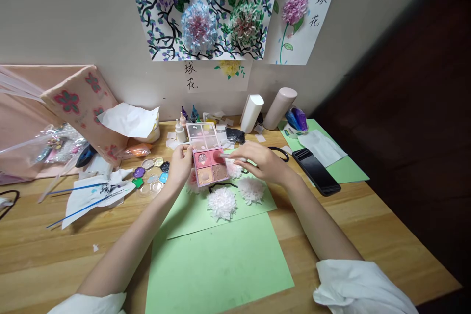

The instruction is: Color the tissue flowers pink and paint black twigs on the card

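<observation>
My left hand (180,163) grips the left edge of an open pink makeup palette (209,166), held tilted above the table with its mirrored lid up. My right hand (259,161) holds a thin brush (231,156) whose tip rests on the palette's upper right red pan. Two white tissue-paper flowers (222,203) (251,189) lie on a green paper sheet (217,260) just below the palette. A third pale flower (192,182) is partly hidden behind the palette.
A black phone (316,170) lies at right on another green sheet (346,167). Two cylinders (251,113) (279,107) lean at the wall. Small paint bottles (180,131), coloured gem trays (151,175), blue sticks (73,206), crumpled paper (128,120) and pink bags (79,103) crowd the left.
</observation>
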Action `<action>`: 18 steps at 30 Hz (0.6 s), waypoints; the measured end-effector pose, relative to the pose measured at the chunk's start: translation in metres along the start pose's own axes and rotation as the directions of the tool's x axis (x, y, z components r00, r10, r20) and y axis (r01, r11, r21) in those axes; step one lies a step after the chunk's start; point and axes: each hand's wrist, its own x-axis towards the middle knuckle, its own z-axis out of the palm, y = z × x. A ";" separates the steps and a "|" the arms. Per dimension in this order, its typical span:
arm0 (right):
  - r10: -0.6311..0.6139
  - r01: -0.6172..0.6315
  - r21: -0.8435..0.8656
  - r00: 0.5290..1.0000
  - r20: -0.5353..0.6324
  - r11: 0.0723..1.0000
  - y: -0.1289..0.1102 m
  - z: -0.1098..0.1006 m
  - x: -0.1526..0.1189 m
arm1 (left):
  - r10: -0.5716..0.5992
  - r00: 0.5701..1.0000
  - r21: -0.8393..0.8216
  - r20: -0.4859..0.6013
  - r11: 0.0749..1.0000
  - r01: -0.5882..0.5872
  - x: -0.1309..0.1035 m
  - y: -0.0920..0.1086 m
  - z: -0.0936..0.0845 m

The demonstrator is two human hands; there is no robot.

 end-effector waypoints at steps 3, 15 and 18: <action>0.029 -0.028 -0.021 0.999 0.028 0.999 0.002 -0.001 0.000 | 0.020 1.000 0.006 -0.004 1.000 -0.020 -0.001 0.000 0.001; 0.050 -0.050 0.011 0.999 0.020 0.999 0.004 0.001 -0.001 | -0.004 1.000 -0.045 0.007 0.999 0.005 0.000 0.005 0.000; 0.039 -0.039 -0.006 0.998 0.043 0.999 0.003 -0.001 -0.001 | -0.005 1.000 -0.051 0.003 0.999 0.005 -0.001 0.006 -0.001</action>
